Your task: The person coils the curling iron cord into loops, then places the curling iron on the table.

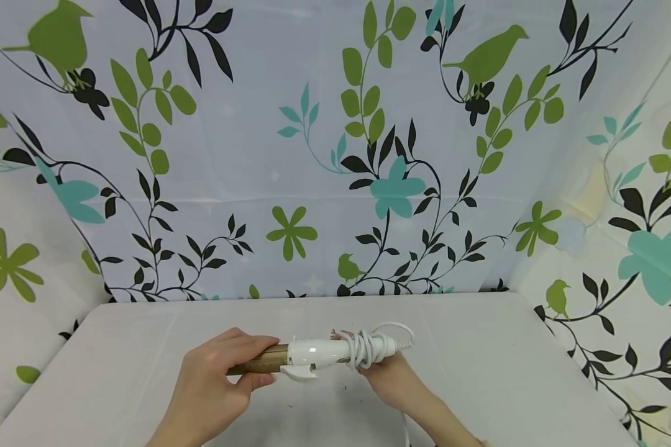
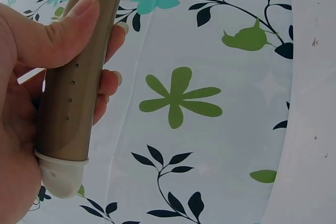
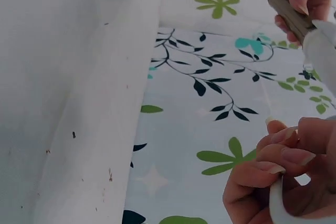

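A curling iron with a white handle and a brown-gold barrel lies level over the table in the head view. My left hand grips the barrel, thumb along the near side and fingers behind; the white tip sticks out below the palm in the left wrist view. Several turns of white power cord wrap the handle's right end, with one loop standing out past it. Behind these turns is my right hand, partly hidden by them. Its curled fingers pinch the cord in the right wrist view.
A white table lies beneath both hands, with small dark specks on its surface. Behind and at the sides hangs a white curtain printed with leaves, birds and flowers. One stretch of cord hangs down near the right forearm.
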Action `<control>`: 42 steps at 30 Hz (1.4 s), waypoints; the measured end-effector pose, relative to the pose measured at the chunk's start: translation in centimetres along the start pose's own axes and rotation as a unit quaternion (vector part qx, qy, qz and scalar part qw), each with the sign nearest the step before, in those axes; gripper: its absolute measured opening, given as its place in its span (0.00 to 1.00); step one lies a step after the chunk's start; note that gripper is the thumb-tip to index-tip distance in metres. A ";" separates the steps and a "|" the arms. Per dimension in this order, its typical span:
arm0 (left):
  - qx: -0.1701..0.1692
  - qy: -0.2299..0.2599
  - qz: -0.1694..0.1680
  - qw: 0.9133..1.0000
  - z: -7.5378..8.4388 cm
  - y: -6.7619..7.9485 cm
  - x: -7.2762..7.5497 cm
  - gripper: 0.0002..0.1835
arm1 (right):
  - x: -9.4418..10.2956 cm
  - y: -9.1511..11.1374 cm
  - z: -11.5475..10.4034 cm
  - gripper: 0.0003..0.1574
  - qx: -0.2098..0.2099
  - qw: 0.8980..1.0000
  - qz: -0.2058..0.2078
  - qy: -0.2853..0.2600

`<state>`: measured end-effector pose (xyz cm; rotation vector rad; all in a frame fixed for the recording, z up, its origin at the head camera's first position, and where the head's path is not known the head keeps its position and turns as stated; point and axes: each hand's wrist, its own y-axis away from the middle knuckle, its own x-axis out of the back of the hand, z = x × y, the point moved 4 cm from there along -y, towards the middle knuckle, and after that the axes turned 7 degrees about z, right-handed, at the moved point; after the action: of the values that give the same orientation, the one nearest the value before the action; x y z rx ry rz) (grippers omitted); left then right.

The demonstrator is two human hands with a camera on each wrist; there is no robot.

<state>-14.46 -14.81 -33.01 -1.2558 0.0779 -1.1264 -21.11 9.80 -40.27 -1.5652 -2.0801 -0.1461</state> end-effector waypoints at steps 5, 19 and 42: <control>0.019 -0.022 0.012 1.000 -0.1 0.0 0.2 0.32 | -1.8 0.8 -1.2 0.13 0.106 0.986 0.014 0.124; 0.056 -0.090 0.035 0.994 -0.5 0.1 0.5 0.30 | -3.1 2.1 -2.6 0.38 0.194 0.928 -0.052 0.314; 0.139 -0.139 -0.019 0.980 -1.4 0.4 0.2 0.27 | -1.1 3.8 -6.3 0.13 0.449 0.826 0.086 0.329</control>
<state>-14.92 -15.96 -33.78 -1.1536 -0.3067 -0.9469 -15.20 7.66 -36.24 -0.8971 -1.1495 0.2936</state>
